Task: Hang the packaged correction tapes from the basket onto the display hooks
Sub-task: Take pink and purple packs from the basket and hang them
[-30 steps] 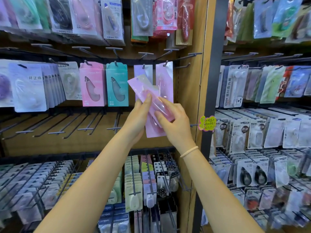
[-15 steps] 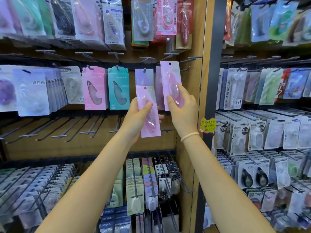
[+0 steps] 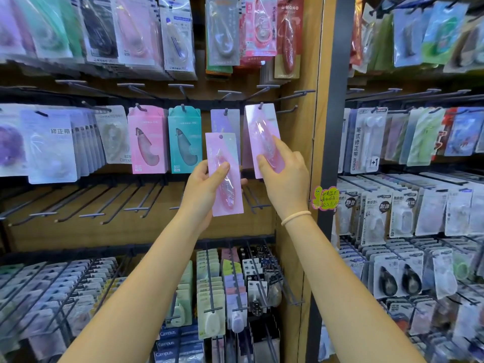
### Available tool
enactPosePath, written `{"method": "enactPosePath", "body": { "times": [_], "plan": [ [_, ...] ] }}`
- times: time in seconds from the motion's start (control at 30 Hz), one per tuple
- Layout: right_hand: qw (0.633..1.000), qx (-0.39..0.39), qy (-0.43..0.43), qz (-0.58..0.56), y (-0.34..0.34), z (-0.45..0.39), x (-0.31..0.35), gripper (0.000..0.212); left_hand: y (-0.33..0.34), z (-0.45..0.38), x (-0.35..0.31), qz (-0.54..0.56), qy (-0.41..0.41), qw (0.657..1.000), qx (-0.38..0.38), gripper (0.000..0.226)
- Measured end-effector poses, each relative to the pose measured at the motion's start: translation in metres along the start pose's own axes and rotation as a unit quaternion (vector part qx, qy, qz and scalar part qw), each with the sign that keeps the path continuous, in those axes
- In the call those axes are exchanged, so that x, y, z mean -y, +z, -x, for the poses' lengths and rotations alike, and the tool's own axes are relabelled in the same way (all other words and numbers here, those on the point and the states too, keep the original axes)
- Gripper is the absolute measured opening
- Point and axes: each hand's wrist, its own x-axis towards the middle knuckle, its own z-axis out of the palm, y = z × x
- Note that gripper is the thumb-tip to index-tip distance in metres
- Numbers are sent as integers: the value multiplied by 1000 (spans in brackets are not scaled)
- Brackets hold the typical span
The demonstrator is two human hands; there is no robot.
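My left hand (image 3: pixel 203 191) holds a pink correction tape pack (image 3: pixel 225 176) upright in front of the hook wall, thumb across its blister. My right hand (image 3: pixel 284 176) grips the lower part of a second pink pack (image 3: pixel 262 132), whose top hole sits on a dark display hook (image 3: pixel 260 105) in the middle row. A lilac pack (image 3: pixel 225 120) hangs on the neighbouring hook just left of it, partly behind the pack in my left hand. No basket is in view.
Pink (image 3: pixel 148 138) and teal (image 3: pixel 184 138) packs hang further left. Bare hooks (image 3: pixel 104 205) jut out of the row below. A wooden post (image 3: pixel 314 127) and dark upright (image 3: pixel 334 100) divide off the right rack. Filled hooks stick out at the bottom (image 3: pixel 222 284).
My right hand took one pink pack off the pair, lifted it up and right, and its hole now sits on the hook. My left hand kept the other pack and turned it upright.
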Motion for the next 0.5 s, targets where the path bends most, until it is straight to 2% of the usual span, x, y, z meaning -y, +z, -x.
{"method": "enactPosePath", "body": {
  "times": [0.23, 0.37, 0.43, 0.5],
  "plan": [
    [995, 88, 38, -11, 12, -20, -12, 55, 0, -3, 2, 6, -5, 1000, -25, 27],
    [999, 22, 16, 47, -2, -6, -16, 50, 5, -6, 1, 23, 1, 1000, -7, 24],
    [999, 20, -27, -21, -11, 9, -14, 45, 11, -8, -1, 12, 12, 1000, 8, 28],
    [991, 90, -51, -86, -14, 23, -8, 52, 21, -9, -5, 6, 22, 999, 23, 30]
  ]
}}
